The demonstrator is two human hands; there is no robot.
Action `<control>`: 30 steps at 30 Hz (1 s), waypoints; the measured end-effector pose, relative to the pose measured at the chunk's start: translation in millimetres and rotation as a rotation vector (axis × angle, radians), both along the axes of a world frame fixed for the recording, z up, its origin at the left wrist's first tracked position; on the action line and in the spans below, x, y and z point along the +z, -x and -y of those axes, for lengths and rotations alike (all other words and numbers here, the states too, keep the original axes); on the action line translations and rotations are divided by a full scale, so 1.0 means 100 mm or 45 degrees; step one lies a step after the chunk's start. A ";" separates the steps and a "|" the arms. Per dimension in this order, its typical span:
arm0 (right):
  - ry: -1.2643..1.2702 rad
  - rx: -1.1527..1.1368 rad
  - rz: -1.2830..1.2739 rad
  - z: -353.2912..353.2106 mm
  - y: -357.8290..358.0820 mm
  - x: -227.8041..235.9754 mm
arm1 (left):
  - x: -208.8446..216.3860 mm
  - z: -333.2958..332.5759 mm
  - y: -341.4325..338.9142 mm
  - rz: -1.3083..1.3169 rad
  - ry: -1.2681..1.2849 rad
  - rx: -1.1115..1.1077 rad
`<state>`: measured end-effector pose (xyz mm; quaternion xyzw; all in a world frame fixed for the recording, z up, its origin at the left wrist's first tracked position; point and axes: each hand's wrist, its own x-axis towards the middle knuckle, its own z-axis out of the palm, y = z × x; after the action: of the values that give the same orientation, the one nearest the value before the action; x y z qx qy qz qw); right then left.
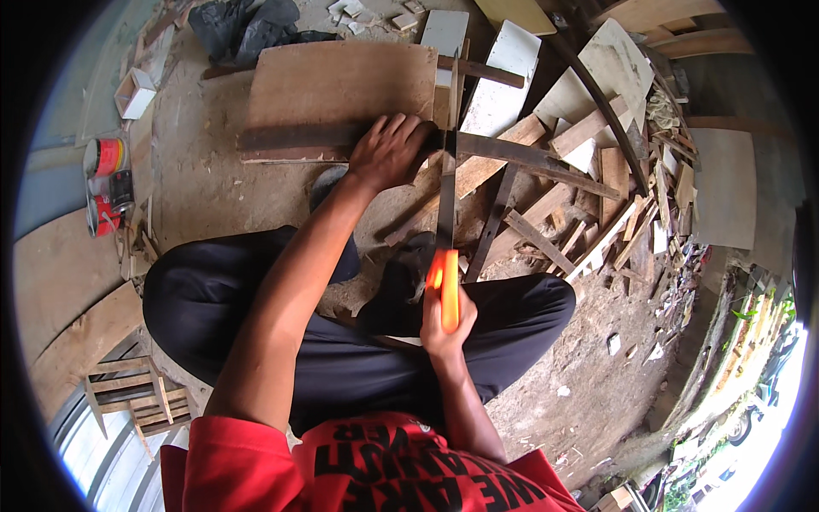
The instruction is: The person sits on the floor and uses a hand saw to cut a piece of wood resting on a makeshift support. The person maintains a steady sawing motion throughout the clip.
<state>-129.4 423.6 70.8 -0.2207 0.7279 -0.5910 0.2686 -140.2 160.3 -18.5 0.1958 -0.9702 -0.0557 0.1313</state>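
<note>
My right hand [449, 320] is wrapped round the orange handle of a hand saw [446, 205]. The saw's blade points away from me and crosses a long dark wooden strip [537, 159] just right of my other hand. My left hand [392, 152] presses down on that strip, its fingers closed over the far edge. Under the strip's left part lies a wide brown board [341, 85], and the strip's right part reaches out past it. Whether the teeth have cut into the wood I cannot tell.
Scrap wood [589, 213] is heaped on the right, with white panels [503, 77] behind it. A black plastic bag [247, 30] lies at the far left. Paint cans [104, 158] stand by the left wall, and a small wooden rack [141, 392] is at the lower left.
</note>
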 end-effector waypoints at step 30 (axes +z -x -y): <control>0.084 -0.017 0.011 0.78 0.54 0.07 | 0.14 0.03 0.11 0.052 -0.076 0.006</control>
<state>-183.2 345.3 77.4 -0.2220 0.7083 -0.6173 0.2606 -150.7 157.8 -4.8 0.2029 -0.9702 -0.0803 0.1055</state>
